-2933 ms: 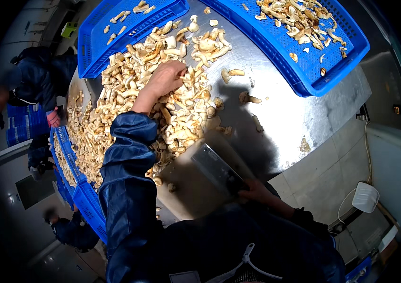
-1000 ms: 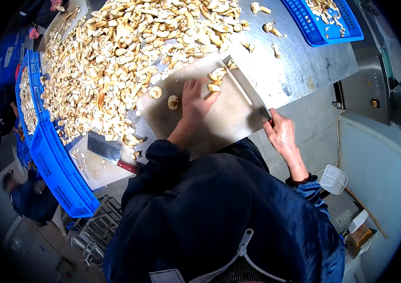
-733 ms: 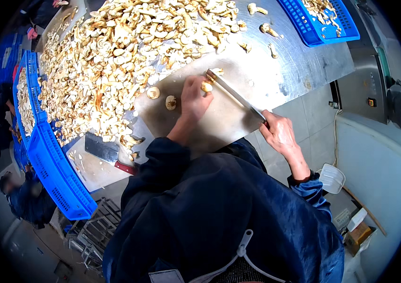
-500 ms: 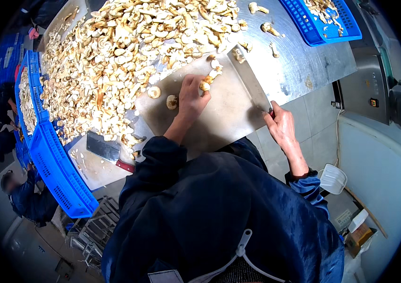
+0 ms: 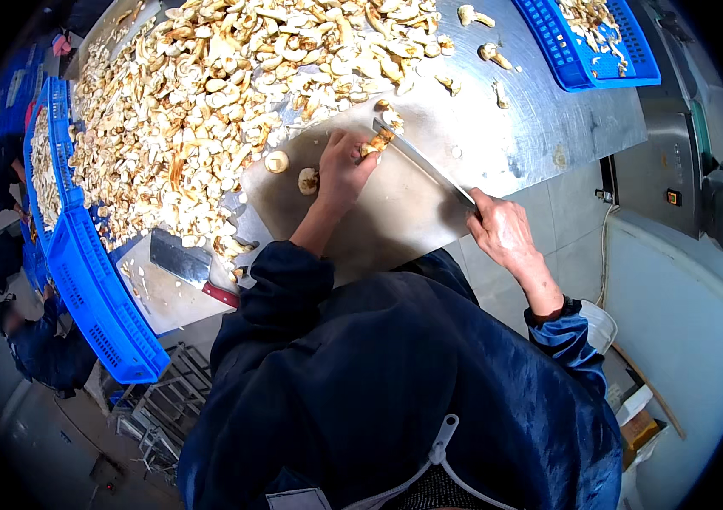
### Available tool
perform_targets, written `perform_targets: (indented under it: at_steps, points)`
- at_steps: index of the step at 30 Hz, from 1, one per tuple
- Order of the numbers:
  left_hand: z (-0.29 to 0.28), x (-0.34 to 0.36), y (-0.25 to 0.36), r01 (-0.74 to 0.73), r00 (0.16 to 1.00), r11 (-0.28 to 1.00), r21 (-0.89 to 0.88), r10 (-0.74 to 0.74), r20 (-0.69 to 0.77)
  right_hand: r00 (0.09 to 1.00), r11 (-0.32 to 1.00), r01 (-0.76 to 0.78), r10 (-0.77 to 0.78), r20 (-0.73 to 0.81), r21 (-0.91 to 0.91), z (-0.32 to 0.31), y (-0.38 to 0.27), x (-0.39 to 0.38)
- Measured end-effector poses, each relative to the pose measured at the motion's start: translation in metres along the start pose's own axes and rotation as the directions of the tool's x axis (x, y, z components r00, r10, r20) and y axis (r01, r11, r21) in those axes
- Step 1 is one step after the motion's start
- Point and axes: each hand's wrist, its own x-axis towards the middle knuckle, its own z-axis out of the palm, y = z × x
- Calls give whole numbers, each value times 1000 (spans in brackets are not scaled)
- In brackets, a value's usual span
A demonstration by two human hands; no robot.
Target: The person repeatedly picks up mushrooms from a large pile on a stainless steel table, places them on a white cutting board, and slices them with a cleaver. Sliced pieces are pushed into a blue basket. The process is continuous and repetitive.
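My left hand [image 5: 346,170] is closed over a white cutting board [image 5: 361,234], its fingertips pinching a brown-and-white mushroom [image 5: 374,146]. In my right hand [image 5: 506,234] is a knife [image 5: 426,163], its blade seen nearly edge-on and reaching diagonally to the far end of that mushroom. The fingers hide the knife's handle. Another mushroom piece [image 5: 391,118] lies just beyond the blade's tip. To the left of my left hand, a round mushroom cap [image 5: 276,161] and a browned piece [image 5: 308,180] rest near the board's left edge.
A large mushroom heap [image 5: 225,93] covers the steel table [image 5: 548,127] beyond. At left, a cleaver [image 5: 181,257] lies on a second board [image 5: 157,302] beside a blue basket [image 5: 106,297]. Another blue basket [image 5: 586,78] stands far right. A person [image 5: 42,344] is at far left.
My right hand has shifted slightly left. The knife's blade has turned from showing its broad side to nearly edge-on, with its tip now at the mushroom. My left hand keeps its pinch.
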Motion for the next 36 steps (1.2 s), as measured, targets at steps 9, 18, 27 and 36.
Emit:
perform_targets:
  at_steps: [9,18,27,36]
  points:
    - [10,-11,5,-199,979,974,112,202,-11,997,998,55,-53,-56,31,18,-28,59]
    - [7,-13,14,49,998,996,-79,-53,-42,971,877,-180,231,-62,444,10,-35,-2]
    - [23,-35,3,338,916,609,-718,-387,102,976,939,-175,205,-71,297,49,-47,-17]
    - [9,-21,6,514,841,655,-555,-511,176,988,979,-90,111,-104,184,44,-51,-18]
